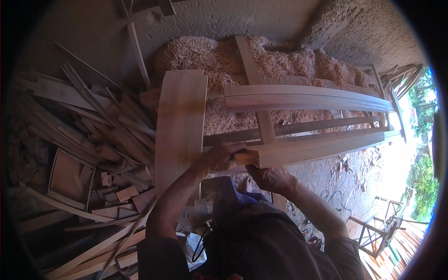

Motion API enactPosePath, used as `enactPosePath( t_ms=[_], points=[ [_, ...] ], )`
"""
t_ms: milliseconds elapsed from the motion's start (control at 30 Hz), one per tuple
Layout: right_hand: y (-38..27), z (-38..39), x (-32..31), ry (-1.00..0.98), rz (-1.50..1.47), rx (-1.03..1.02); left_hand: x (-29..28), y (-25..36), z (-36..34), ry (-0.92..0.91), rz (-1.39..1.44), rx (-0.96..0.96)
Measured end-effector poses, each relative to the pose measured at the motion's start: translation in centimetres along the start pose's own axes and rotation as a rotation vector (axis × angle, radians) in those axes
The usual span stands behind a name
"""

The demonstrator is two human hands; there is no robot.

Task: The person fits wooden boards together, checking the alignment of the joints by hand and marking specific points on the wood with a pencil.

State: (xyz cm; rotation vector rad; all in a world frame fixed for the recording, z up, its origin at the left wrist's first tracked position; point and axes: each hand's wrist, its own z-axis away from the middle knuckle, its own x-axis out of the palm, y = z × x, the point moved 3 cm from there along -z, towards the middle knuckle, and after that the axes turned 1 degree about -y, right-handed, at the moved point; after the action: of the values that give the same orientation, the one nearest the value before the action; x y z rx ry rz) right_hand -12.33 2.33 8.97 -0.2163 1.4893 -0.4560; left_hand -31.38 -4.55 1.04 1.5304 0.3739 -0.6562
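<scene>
My left hand (219, 157) is closed on a small yellowish wooden piece (247, 157) at the near-left end of a long pale plank (322, 144). My right hand (273, 179) is curled just below that end, its fingertips at the piece's lower edge; some fingers are hidden. A second long pale board (303, 99) lies farther from me, roughly alongside the first, across darker crosspieces (247, 58). A wide flat board (179, 116) stands out to the left of my left hand, running away from me.
Heaped offcuts and strips (93, 130) fill the left side. Wood shavings (191, 53) lie along a rough wall (345, 28). An angular frame (378, 224) and more strips are at lower right, near a bright opening with greenery (422, 177). Cables lie on the littered ground (331, 196).
</scene>
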Motion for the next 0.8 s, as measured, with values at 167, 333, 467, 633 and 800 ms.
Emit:
enactPosePath(
  t_ms=[167,333,467,633,800],
  points=[
    [0.7,0.2,1.2,0.053,-0.092,-0.004,0.6,-0.5,0.2,0.063,-0.015,0.044],
    [0.2,0.3,2.7,0.132,-0.138,-0.022,0.3,-0.1,-0.2,0.014,-0.01,0.011],
    [-0.7,-0.1,0.8,0.189,-0.042,0.018,-0.2,0.4,0.1,0.009,0.005,0.004],
    [-2.9,-0.1,-1.7,0.078,-0.135,0.057,-0.4,0.6,-0.1,0.021,0.013,0.034],
    [-8.8,0.4,-14.6,0.101,-0.151,-0.182,0.2,-0.2,0.1,0.114,0.04,0.091]
  ],
)
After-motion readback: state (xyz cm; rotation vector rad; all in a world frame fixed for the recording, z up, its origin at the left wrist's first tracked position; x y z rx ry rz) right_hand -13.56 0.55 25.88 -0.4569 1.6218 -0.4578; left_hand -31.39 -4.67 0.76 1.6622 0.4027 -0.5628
